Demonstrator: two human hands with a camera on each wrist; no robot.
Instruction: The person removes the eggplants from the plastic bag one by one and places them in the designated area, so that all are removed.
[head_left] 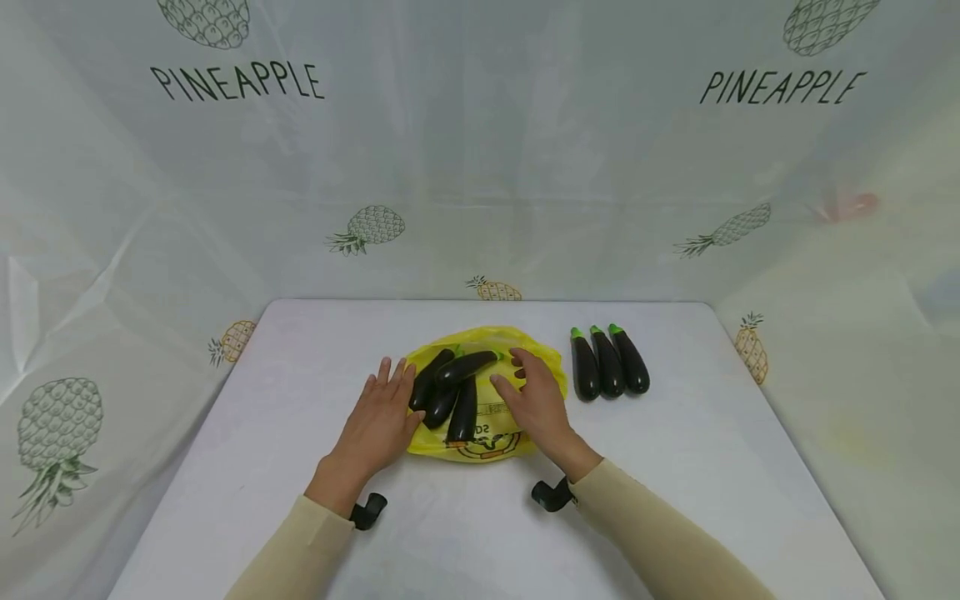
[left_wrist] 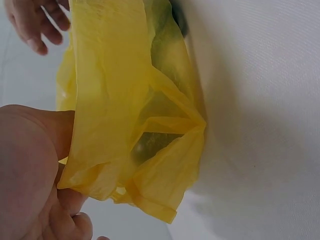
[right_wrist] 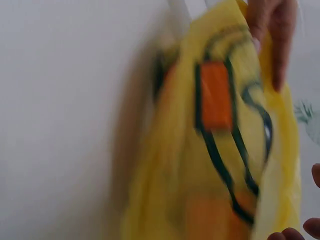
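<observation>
A yellow plastic bag [head_left: 483, 450] with printing lies spread wide on the table, several dark eggplants [head_left: 467, 367] heaped in its left half. Along the bag's left edge rests my left hand [head_left: 381, 421], fingers straight and thumb toward the eggplants. The left wrist view has that thumb [left_wrist: 60, 127] passing behind the yellow film, its tip hidden. Over the right half of the bag is my right hand [head_left: 538, 402], its fingers loosely bent and nothing held between them. In the right wrist view the bag's printed side [right_wrist: 216, 95] is blurred, with a few right-hand fingertips at the lower right.
Three more eggplants [head_left: 609, 362] with green stem ends lie side by side right of the bag. The white table [head_left: 675, 500] ends at a hanging pineapple-print sheet [head_left: 480, 167] behind and at both sides.
</observation>
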